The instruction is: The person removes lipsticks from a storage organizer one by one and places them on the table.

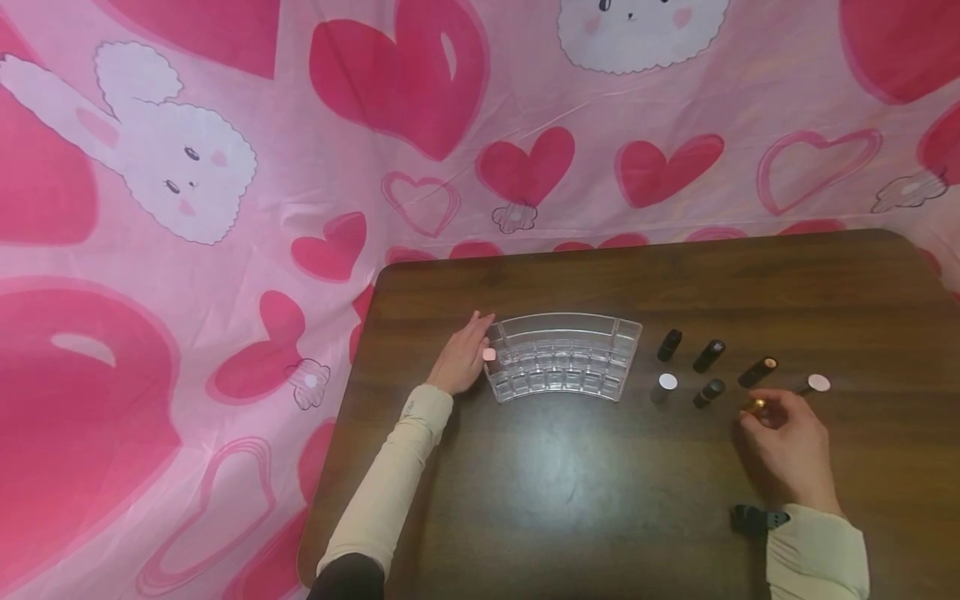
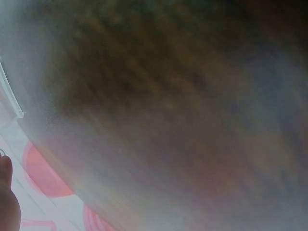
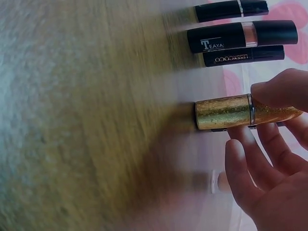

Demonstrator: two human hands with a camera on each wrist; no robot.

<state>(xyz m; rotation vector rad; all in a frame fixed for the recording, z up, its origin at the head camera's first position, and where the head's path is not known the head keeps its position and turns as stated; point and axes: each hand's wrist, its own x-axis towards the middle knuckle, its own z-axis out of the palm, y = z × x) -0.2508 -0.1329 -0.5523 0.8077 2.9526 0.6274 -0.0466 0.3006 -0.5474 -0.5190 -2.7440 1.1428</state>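
Observation:
My right hand pinches a gold glittery lipstick tube between thumb and fingers. The tube stands upright, its base close to the tabletop. On the left, my left hand lies along the left end of a clear curved cosmetics organizer, fingers extended at its edge. A small pink-topped lipstick shows at that end of the organizer, right beside the hand. The left wrist view is mostly blurred; part of the hand appears at its left edge.
Several black lipstick tubes stand between the organizer and my right hand, along with a white-topped tube. A pale pink-topped tube is just beyond the right hand. The brown table meets a pink heart-patterned cloth behind.

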